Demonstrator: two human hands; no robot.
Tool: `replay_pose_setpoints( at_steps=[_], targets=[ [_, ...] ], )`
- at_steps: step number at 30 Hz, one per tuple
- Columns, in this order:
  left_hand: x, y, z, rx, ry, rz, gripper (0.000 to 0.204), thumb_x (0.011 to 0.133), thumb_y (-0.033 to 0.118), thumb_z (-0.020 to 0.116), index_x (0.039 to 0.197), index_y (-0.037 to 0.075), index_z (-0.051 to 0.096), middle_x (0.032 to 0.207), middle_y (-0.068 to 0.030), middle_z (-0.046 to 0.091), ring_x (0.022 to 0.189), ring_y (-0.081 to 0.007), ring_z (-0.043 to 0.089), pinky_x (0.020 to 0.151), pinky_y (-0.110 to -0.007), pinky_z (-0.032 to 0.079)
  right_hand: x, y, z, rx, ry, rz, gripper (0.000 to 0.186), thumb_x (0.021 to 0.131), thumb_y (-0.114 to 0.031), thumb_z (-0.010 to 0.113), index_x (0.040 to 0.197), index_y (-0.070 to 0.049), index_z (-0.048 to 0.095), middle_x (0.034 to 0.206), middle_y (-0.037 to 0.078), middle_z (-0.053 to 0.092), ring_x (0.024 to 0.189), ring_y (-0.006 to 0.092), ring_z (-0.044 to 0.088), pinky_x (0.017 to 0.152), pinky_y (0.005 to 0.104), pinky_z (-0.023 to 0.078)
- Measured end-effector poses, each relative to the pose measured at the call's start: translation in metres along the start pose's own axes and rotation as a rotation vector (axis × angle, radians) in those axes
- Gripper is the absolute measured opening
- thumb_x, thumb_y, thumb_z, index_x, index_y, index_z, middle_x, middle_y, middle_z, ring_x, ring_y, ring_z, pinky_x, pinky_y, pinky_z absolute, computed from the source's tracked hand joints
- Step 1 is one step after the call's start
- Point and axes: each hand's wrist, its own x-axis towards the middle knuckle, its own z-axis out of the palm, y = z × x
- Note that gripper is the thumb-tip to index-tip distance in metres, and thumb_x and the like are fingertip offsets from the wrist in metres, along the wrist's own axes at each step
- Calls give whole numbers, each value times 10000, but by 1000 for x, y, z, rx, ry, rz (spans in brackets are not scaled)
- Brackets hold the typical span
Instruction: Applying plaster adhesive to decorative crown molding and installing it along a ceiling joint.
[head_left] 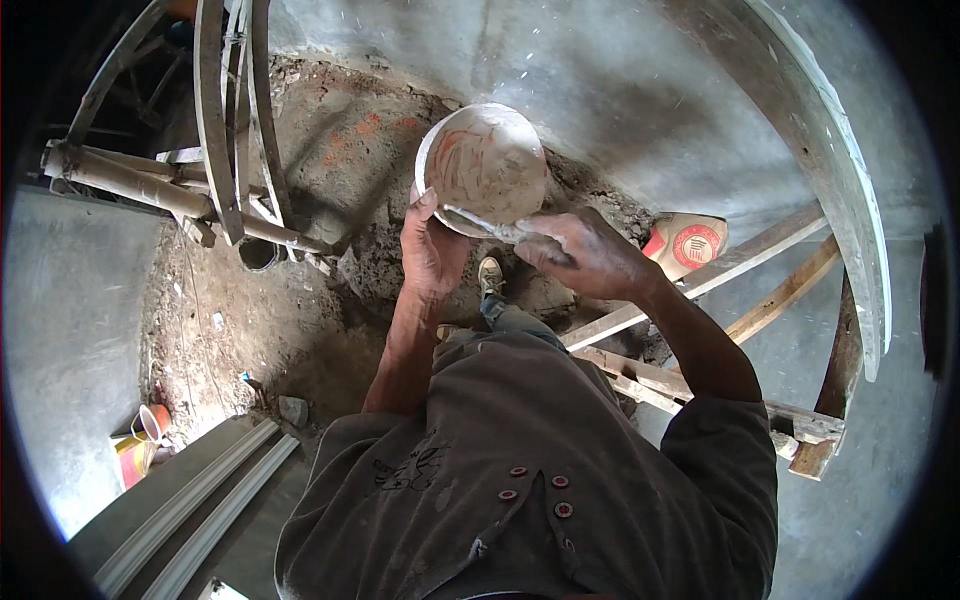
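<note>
A round white bucket (520,130), its inside smeared with greyish-white paste and some reddish streaks, is held up in front of me. My left hand (435,245) grips it at the near left, thumb over the rim and fingers underneath. At the near right edge, my right hand (580,250) is closed, its knuckles up and whitened with dust. A thin pale tool seems to run from its fingers along the rim, but its kind is not clear.
Wooden planks (760,255) and a large curved board (840,170) stand at the right. A paper sack (690,243) leans by the wall. Poles and curved slats (210,120) are at the far left. Pale moulding strips (190,510) and an orange bucket (152,422) lie lower left.
</note>
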Motion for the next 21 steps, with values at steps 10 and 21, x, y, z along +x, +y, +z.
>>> replay_pose_setpoints(
  at_steps=[10, 21],
  targets=[
    [18, -10, 0, 25, 58, 94, 773, 790, 416, 627, 1387, 20, 336, 1371, -138, 426, 1253, -296, 422, 1035, -473, 346, -9, 9, -21, -264, -121, 6, 305, 942, -322, 493, 1121, -86, 570, 863, 129, 618, 841, 278, 585, 771, 404, 475],
    [30, -12, -3, -151, 9, -74, 535, 908, 296, 402, 1369, 24, 400, 1365, -139, 453, 1243, -313, 457, 990, -525, 408, -109, -24, -120, 555, 117, 77, 398, 921, -317, 576, 1146, 11, 575, 748, 50, 636, 610, 127, 588, 528, 261, 473]
  ],
)
